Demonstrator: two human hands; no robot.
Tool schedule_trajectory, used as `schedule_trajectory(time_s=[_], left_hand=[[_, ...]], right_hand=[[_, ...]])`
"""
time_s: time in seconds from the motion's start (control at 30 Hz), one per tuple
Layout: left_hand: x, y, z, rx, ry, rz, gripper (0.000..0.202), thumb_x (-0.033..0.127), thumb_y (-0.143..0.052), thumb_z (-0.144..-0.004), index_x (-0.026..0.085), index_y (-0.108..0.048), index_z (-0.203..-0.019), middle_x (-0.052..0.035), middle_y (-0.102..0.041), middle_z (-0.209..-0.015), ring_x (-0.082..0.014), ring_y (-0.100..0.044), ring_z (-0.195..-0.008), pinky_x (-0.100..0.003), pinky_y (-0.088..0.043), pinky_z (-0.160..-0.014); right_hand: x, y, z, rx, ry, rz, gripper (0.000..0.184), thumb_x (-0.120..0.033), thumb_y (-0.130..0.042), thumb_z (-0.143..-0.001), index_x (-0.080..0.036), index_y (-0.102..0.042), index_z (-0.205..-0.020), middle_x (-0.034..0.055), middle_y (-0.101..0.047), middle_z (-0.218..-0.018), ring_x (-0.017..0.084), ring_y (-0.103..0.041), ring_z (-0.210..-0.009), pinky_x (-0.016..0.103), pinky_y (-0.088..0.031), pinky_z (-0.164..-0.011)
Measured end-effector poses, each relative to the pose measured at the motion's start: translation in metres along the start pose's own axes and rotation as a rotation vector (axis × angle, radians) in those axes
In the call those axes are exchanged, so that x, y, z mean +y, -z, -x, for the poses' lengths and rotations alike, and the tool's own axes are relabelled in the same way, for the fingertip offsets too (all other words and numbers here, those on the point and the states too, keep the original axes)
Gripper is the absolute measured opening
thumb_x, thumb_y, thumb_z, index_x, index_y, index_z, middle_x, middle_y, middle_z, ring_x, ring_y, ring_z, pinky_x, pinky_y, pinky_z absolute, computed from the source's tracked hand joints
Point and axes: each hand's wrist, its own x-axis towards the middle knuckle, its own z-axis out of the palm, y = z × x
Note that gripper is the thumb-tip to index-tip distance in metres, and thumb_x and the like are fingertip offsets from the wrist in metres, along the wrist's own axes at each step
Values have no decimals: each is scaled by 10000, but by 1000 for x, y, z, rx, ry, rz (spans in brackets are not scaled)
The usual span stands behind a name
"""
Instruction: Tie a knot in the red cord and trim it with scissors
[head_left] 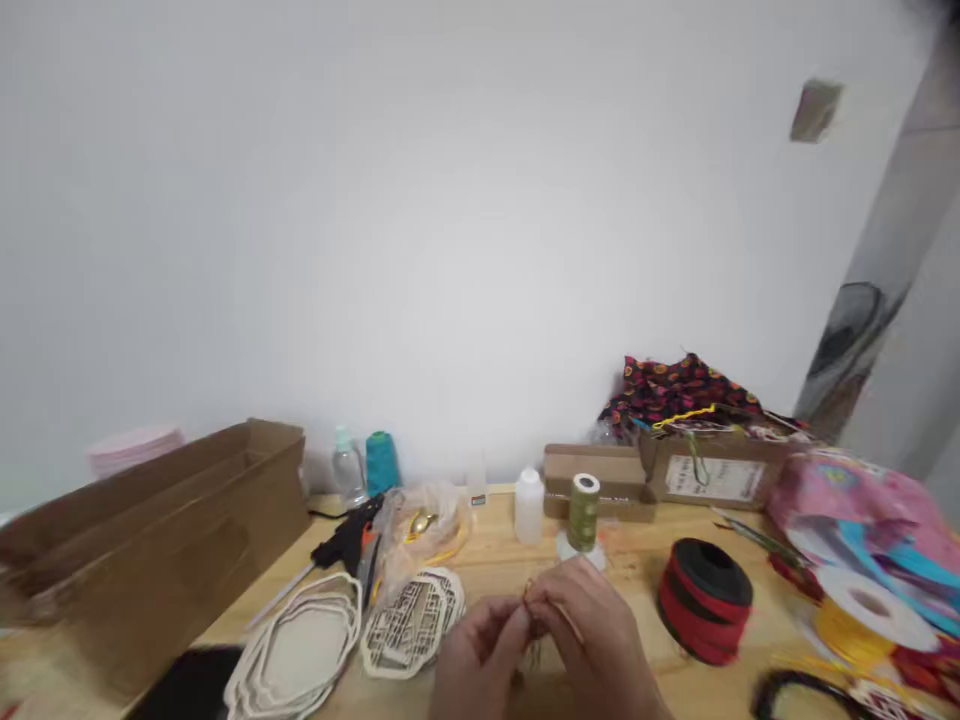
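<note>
My left hand (484, 655) and my right hand (589, 635) meet at the front middle of the table, fingertips pinched together. Between them is something small and thin, with a bit of orange-brown showing above the fingers; its kind is hidden. Just left of my left hand lie stacked lattice-cut pale panels (412, 622) and, beyond these, several pale scalloped frames (296, 655). Behind my right hand stands a spool of olive-green thread (583, 515), beside a white squeeze bottle (529, 507).
A long cardboard box (187, 540) fills the left side. A black glue gun (349, 540) lies near a clear plastic bag (431, 520). On the right are a red and black ribbon roll (705, 605), a yellow ribbon spool (862, 620) and a cardboard box (720, 470) heaped with fabric.
</note>
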Motion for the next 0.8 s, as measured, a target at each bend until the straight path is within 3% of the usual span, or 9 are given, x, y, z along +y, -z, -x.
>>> schedule_trajectory(time_s=[0.27, 0.43, 0.6, 0.8], left_hand=[[-10, -2, -3, -15, 68, 149, 238, 331, -720, -578, 127, -603, -611, 14, -615, -534, -87, -534, -535, -201, -397, -558], [-15, 5, -6, -14, 50, -78, 320, 430, -666, -602, 149, -513, -608, 91, -456, -353, -27, -337, -327, -154, -210, -358], [-14, 4, -9, -26, 79, -92, 390, 495, -677, -530, 161, -485, -586, 134, -336, -327, -10, -220, -311, -159, -128, -343], [-8, 2, -9, -30, 86, -80, 410, 519, -681, -496, 156, -496, -539, 133, -300, -315, -10, -198, -310, -163, -123, -342]], right_hand=[[-5, 7, 6, 27, 29, -17, 139, -89, -450, -819, -198, -529, -788, 18, -559, -741, 148, -498, -716, 275, -398, -636], [-9, 8, 2, 29, -18, -137, 125, -92, -484, -803, -195, -541, -761, 20, -569, -765, 139, -526, -739, 255, -422, -662], [-12, 12, -1, -2, -177, -313, 115, -161, -515, -789, -192, -572, -694, 27, -579, -760, 147, -560, -739, 244, -439, -661], [-14, 19, -4, 19, -502, -534, 189, -315, -534, -776, -202, -619, -901, 52, -613, -877, 158, -568, -748, 247, -453, -639]])
